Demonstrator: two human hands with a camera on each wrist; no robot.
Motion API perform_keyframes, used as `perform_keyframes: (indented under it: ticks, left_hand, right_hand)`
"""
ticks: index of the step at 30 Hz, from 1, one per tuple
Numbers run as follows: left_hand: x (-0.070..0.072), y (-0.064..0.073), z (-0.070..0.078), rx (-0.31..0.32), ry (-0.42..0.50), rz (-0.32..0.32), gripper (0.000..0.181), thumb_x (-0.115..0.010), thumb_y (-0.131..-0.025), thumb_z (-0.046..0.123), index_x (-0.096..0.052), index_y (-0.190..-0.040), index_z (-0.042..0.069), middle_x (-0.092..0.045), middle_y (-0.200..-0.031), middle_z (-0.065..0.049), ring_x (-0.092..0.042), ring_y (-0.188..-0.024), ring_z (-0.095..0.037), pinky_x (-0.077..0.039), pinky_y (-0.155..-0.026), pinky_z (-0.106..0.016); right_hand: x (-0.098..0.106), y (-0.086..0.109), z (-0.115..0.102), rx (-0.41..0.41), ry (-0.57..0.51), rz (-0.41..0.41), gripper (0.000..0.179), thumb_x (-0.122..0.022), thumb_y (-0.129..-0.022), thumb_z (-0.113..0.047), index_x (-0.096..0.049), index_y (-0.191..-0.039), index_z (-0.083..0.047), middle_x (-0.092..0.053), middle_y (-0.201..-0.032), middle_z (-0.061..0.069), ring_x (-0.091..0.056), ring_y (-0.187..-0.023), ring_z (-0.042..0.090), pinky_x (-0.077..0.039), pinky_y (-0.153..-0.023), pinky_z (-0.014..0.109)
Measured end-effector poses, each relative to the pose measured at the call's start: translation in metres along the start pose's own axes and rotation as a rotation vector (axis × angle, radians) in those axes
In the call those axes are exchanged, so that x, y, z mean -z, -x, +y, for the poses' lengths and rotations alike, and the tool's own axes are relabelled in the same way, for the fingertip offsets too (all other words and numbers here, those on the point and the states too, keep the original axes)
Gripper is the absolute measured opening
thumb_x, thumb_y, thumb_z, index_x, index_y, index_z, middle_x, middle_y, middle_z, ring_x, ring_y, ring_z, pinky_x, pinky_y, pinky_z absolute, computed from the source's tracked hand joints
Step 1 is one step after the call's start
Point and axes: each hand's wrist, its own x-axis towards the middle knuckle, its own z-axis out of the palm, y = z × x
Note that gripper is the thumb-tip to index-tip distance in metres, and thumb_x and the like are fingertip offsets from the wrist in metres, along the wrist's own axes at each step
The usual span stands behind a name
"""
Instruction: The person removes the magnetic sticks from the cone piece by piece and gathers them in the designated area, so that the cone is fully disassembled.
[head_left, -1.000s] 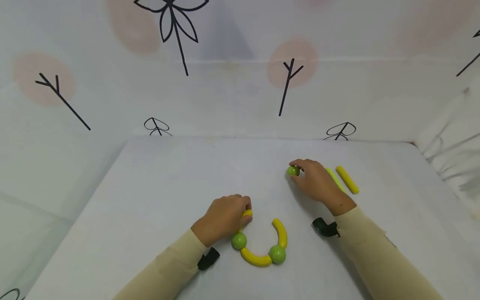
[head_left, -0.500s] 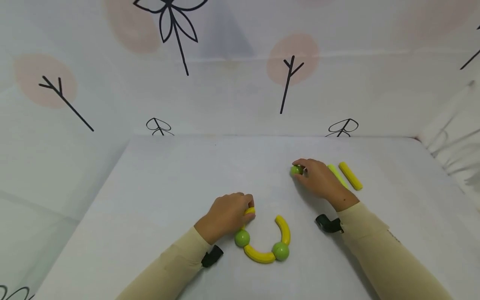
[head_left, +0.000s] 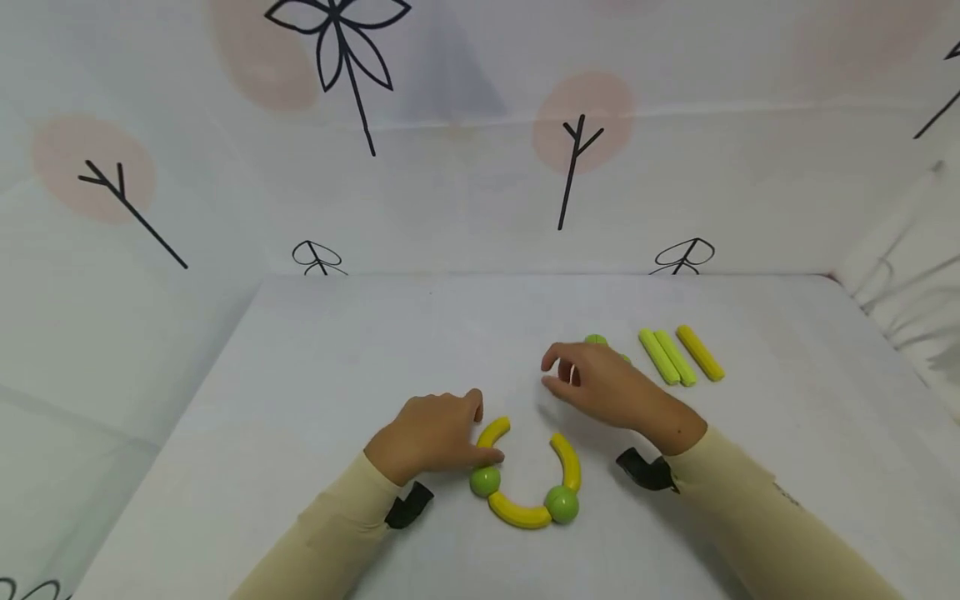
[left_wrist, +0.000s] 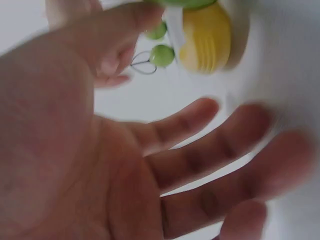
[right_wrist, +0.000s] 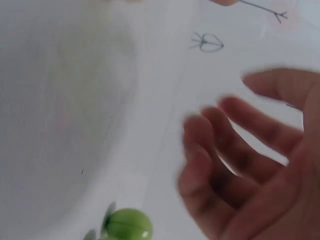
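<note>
My left hand (head_left: 431, 433) is beside a curved yellow piece (head_left: 493, 431), thumb and index finger spread apart around it. Whether the thumb touches it I cannot tell. In the left wrist view, a yellow piece (left_wrist: 206, 40) shows near the thumb, and the other fingers are extended. That piece, a green ball (head_left: 485, 480), a lower yellow curve (head_left: 519, 512), a second green ball (head_left: 562, 504) and a right yellow curve (head_left: 567, 461) form an arc with its gap at the far side. My right hand (head_left: 618, 387) hovers with loosely bent fingers, holding nothing.
Behind the right hand lie green balls (head_left: 596, 339), partly hidden by it. Farther right are two light green sticks (head_left: 660, 357) and a yellow stick (head_left: 701, 352). A white cloth with drawn plants (head_left: 450, 192) rises behind the white table (head_left: 337, 350).
My right hand has let go of a green ball and come nearer and leftward. My left hand has released the curved yellow piece, spreading thumb and index finger and shifting slightly left.
</note>
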Motion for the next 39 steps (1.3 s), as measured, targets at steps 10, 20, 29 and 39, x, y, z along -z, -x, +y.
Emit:
perform_keyframes:
  ticks: [10,20,29,39]
  left_hand:
    - [0.000,0.001,0.003,-0.055,0.160,-0.146,0.031,-0.071,-0.090,0.034,-0.056,-0.114,0.020,-0.058,-0.073,0.003,-0.056,-0.048,-0.013,-0.043,-0.051,-0.027]
    - [-0.009,-0.007,0.003,-0.062,0.105,0.048,0.025,-0.068,-0.094,0.032,-0.059,-0.113,0.018,-0.053,-0.067,0.005,-0.047,-0.055,-0.011,-0.038,-0.052,-0.026]
    - [-0.009,-0.006,0.008,-0.077,0.031,0.170,0.028,-0.072,-0.091,0.042,-0.064,-0.102,0.017,-0.055,-0.070,0.008,-0.048,-0.059,-0.008,-0.039,-0.054,-0.025]
    - [0.012,0.009,0.000,-0.030,0.041,-0.014,0.044,-0.075,-0.084,0.049,-0.059,-0.109,0.017,-0.055,-0.070,0.005,-0.049,-0.063,-0.012,-0.038,-0.057,-0.027]
  right_hand:
    - [-0.020,0.016,-0.006,0.048,-0.064,-0.378,0.008,-0.072,-0.091,-0.020,-0.064,-0.091,-0.023,-0.058,-0.080,-0.008,-0.053,-0.074,0.009,-0.047,-0.067,0.024]
    - [-0.032,0.042,-0.013,0.115,-0.086,-0.410,0.010,-0.074,-0.089,-0.026,-0.067,-0.096,-0.025,-0.055,-0.083,-0.010,-0.052,-0.070,0.002,-0.046,-0.067,0.020]
    - [-0.034,0.038,-0.023,0.129,-0.035,-0.275,0.005,-0.072,-0.091,-0.023,-0.067,-0.091,-0.023,-0.055,-0.078,-0.013,-0.050,-0.069,0.003,-0.045,-0.064,0.020]
    - [-0.042,0.009,-0.024,0.084,0.050,-0.079,0.043,-0.077,-0.089,-0.023,-0.062,-0.127,-0.011,-0.061,-0.110,0.005,-0.051,-0.069,0.006,-0.046,-0.065,0.020]
